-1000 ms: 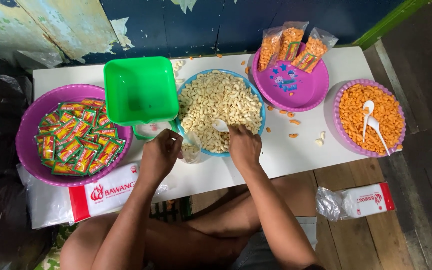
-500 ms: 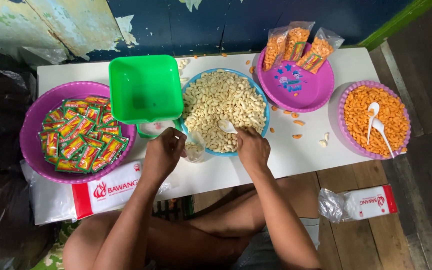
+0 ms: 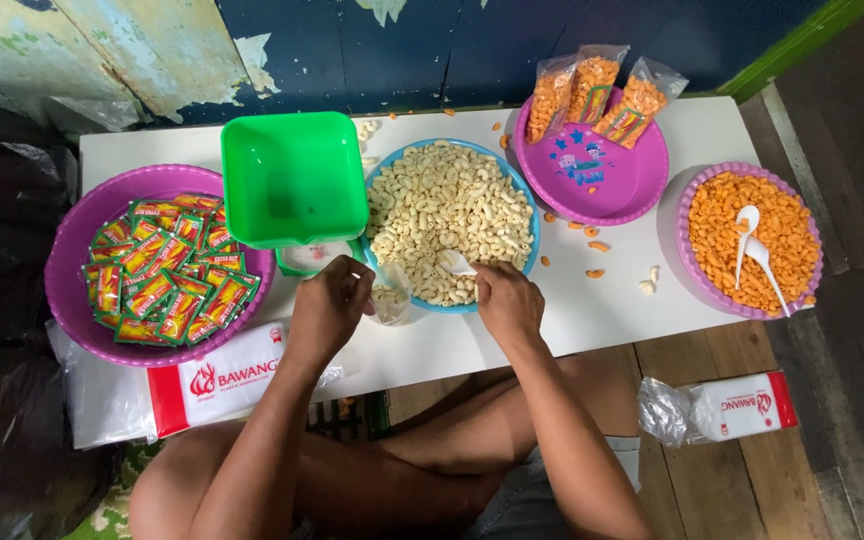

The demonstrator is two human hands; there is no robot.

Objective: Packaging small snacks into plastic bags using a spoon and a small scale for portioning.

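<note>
My right hand (image 3: 508, 300) grips a white plastic spoon (image 3: 455, 262) whose bowl lies in the pale macaroni-shaped snacks of the blue bowl (image 3: 526, 205). My left hand (image 3: 327, 308) pinches a small clear plastic bag (image 3: 389, 296) at the blue bowl's near-left rim; the bag is partly filled with the pale snacks. The two hands are about a hand's width apart at the table's front edge.
A green square tub (image 3: 292, 178) sits on a scale left of the bowl. A purple basin of seasoning sachets (image 3: 157, 270) is far left. A purple plate (image 3: 592, 180) bears filled snack bags (image 3: 592, 95). A basin of orange snacks (image 3: 747, 240) with two spoons stands right. Bag packs (image 3: 222, 382) lie near.
My right hand has drawn the spoon slightly down and toward me across the pale snacks. My left hand keeps the bag in place.
</note>
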